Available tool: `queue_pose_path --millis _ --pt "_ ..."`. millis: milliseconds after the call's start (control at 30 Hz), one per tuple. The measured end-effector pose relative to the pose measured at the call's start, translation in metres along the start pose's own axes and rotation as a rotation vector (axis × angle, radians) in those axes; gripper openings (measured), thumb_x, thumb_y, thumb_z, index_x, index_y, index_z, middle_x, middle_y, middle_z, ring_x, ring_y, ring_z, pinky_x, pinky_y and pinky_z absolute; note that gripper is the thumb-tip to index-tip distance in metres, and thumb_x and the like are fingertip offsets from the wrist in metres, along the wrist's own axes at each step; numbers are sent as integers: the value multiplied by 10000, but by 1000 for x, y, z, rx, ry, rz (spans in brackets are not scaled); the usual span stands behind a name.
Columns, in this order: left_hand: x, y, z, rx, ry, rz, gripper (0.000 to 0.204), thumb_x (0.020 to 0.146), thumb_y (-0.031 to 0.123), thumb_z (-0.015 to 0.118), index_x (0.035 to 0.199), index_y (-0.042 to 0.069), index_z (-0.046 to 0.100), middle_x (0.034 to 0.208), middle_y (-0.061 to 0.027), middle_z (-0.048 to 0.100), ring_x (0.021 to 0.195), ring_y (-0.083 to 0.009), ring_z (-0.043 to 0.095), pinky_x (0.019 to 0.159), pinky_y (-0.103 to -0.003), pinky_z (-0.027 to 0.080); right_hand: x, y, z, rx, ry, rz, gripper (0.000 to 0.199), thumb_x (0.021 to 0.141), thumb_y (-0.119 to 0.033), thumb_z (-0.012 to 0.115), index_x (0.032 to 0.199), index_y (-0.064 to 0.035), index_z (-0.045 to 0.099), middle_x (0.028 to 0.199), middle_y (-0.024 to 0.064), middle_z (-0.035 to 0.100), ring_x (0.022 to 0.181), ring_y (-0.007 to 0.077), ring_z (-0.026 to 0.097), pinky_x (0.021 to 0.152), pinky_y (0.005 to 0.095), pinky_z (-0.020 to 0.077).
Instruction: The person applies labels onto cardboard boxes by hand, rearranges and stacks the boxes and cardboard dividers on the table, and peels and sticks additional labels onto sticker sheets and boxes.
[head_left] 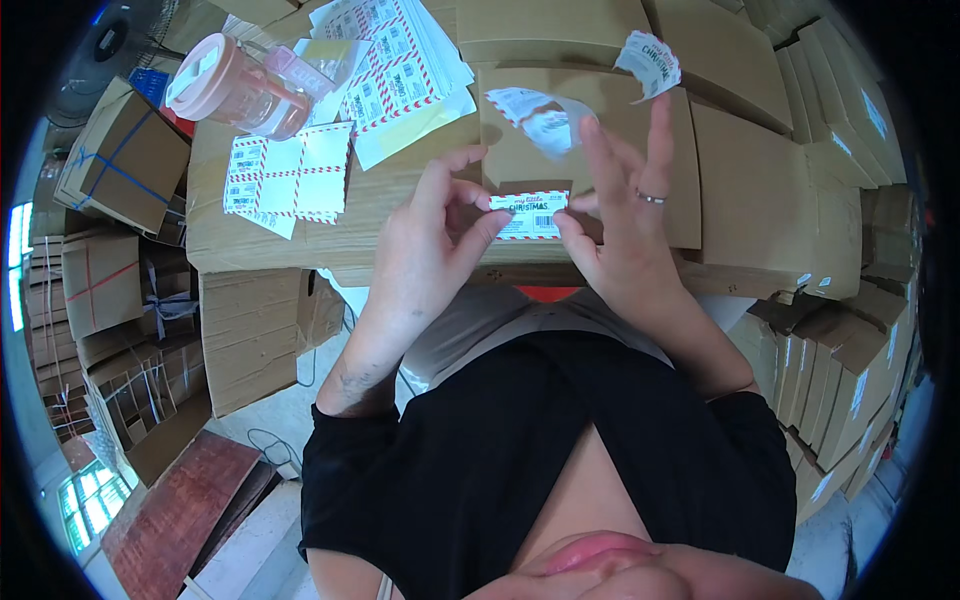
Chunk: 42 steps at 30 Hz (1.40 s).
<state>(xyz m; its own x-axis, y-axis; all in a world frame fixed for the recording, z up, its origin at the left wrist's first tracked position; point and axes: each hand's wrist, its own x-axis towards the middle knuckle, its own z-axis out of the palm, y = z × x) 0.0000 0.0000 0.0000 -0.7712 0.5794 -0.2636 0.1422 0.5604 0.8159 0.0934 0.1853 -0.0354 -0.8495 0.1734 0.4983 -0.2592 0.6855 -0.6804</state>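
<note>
A small white label [530, 224] with a red-striped border lies flat at the near edge of a brown cardboard box [610, 180]. My left hand [425, 225] pinches its left end between thumb and finger. At the right end, the thumb and a finger of my right hand [632, 225] hold it, the other fingers raised; one wears a ring. A torn, curled label piece [655, 62] clings to a raised right fingertip. Another crumpled label strip [545, 118], slightly blurred, hangs beside the other raised fingertip.
At the left of the cardboard-covered table [400, 215] lie label sheets [395, 75], a smaller label stack [290, 175] and a pink-lidded clear tumbler [245, 88]. Cardboard boxes [715, 60] lie at the far side. Bundled boxes [120, 160] stand left, stacked cartons [835, 370] right.
</note>
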Motion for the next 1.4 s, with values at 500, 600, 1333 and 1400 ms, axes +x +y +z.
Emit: queue_pose_path --millis 500,600,1333,1400 --pt "4 -2 18 663 -170 818 436 996 232 501 1403 77 509 1472 -146 473 1415 -302 383 1172 -477 261 2 12 -11 172 50 -39 928 761 153 484 1572 -113 119 1584 261 -129 1406 422 320 1019 465 471" --pt "31 -5 15 750 84 781 497 983 341 512 1388 53 514 1430 -160 509 1381 -351 410 1173 -522 224 -4 20 -14 311 88 13 945 774 143 455 1576 -115 28 1597 223 -123 1431 390 291 1030 464 464" --pt "63 100 128 -27 -392 496 502 830 102 745 1301 47 579 771 -20 661 627 -66 493 586 -255 429 -64 34 -149 217 374 447 987 794 74 585 1588 -187 61 1343 168 315 833 98 601 745 240 462" --pt "60 103 130 70 -377 434 520 819 158 742 1294 43 563 893 -118 722 844 -254 696 750 -381 538 -68 38 -151 239 354 462 992 791 72 594 1589 -197 68 1341 169 319 829 92 598 733 239 459"
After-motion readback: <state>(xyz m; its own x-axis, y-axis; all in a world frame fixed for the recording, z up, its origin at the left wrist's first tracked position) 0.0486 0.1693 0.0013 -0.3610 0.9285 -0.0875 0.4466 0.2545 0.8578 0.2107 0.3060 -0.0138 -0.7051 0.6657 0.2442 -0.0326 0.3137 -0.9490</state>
